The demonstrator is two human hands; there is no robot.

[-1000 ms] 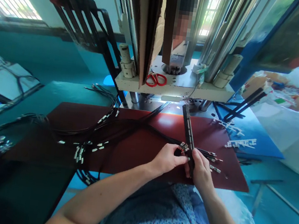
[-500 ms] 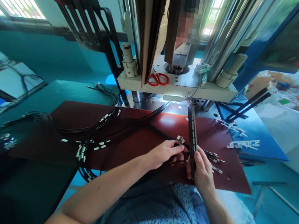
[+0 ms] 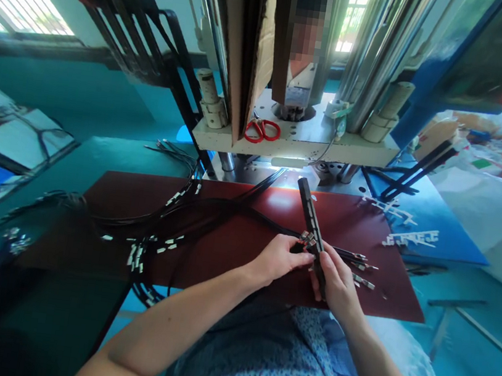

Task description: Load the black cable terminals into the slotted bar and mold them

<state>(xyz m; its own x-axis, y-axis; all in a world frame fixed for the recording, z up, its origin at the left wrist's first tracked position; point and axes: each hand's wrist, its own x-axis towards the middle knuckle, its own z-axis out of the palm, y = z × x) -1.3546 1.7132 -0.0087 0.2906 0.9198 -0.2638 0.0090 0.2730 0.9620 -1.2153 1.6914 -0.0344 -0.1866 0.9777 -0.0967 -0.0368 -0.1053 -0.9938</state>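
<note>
My left hand (image 3: 279, 258) is closed on a small bunch of cable ends, whose metal connectors (image 3: 306, 239) stick out past the thumb. Those connectors are up against the side of a long dark bar (image 3: 308, 205) with a row of light slots along it. The bar is gripped near its lower end by my right hand (image 3: 334, 276), tilted with its far end up and to the left. Beyond my right hand, several black cables with metal ends (image 3: 364, 266) rest on the brown board (image 3: 231, 260). How the fingers wrap under the bar is partly hidden.
Black cables with white connectors (image 3: 136, 256) lie on the board's left side. A press with a pale plate (image 3: 354, 149) stands behind, red-handled scissors (image 3: 262, 131) on it. White plastic sprues (image 3: 412, 237) lie at right on a blue table. A person (image 3: 301, 77) is behind the press.
The bar has tilted, its far end swinging to the left. My left hand has moved slightly right, bringing the connectors from beside the bar up against it.
</note>
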